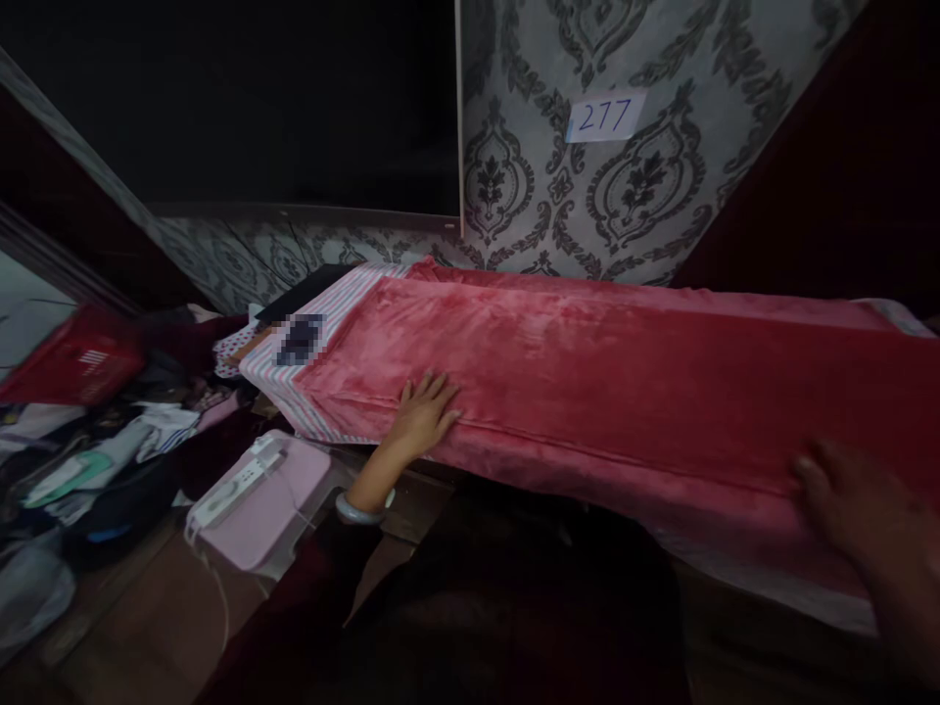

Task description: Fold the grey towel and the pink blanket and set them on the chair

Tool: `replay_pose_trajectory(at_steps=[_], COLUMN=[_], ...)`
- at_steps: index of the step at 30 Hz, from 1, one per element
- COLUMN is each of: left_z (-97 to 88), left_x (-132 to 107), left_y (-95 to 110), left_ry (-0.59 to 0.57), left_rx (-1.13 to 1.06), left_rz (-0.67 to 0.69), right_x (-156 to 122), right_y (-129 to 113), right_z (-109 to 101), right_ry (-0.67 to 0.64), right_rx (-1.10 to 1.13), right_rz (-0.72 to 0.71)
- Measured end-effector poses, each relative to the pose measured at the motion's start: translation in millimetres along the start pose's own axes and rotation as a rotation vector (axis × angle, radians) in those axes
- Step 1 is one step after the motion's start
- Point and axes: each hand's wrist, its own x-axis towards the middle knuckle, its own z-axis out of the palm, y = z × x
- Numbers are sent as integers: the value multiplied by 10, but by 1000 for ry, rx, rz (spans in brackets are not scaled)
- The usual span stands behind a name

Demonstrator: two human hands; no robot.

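A plush red blanket (558, 362) lies spread in a long strip over a low piece of furniture, its front part hanging over the edge. Flat on the blanket near its left end rests my left hand (424, 416), fingers spread and nothing in it. My right hand (867, 499) is at the right side, dim and blurred, over or on the blanket's front edge; its fingers are hard to make out. Under the blanket's left end shows a striped cloth (294, 387), with a pixelated dark patch on top.
A large television (294, 108) hangs on the patterned wall, beside a paper (606, 116) reading 277. A pink stool (294, 490) carries a white power strip (239, 480) with a trailing cord. Clothes (139, 441) and a red basket (80, 357) crowd the left.
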Motion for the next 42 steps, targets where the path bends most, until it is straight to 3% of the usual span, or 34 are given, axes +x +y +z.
replay_pose_trajectory(at_steps=[2,5,7,11,13,15,17,20,26,32,35,39,42], left_z=[-62,-184,-263,-297,-229,-134,-52,5,21,9,-59,-136,-95], left_x=[68,193,272,375,388,381,366,352,347,316,306,377,450], left_y=[-75,-203,-275,-359,-384,-411,-441,-479,-487,-502,-508,-312,52], left_ry=[55,110,109,70,25,-27,-47,-27,13,11,-11,53,70], left_rx=[-7,14,41,109,125,124,118,118,113,105,86,80,37], left_rz=[-14,-81,-125,-197,-247,-281,-280,-254,-248,-222,-233,-178,36], right_x=[69,174,230,284,279,251,204,117,-42,-31,124,374,423], right_y=[-449,-1365,-2035,-3218,-3621,-3852,-3921,-3822,-3563,-3395,-3174,-2852,-2745], right_z=[-173,-371,-448,-539,-546,-508,-438,-358,-439,-530,-537,-500,-431], right_ry=[-19,-94,-201,-436,-522,-592,-628,-617,-609,-698,-615,-430,-429], right_rx=[115,342,461,548,549,525,505,507,510,705,773,643,504], right_rz=[15,-273,-491,-791,-868,-931,-991,-1062,-1113,-1038,-896,-698,-679])
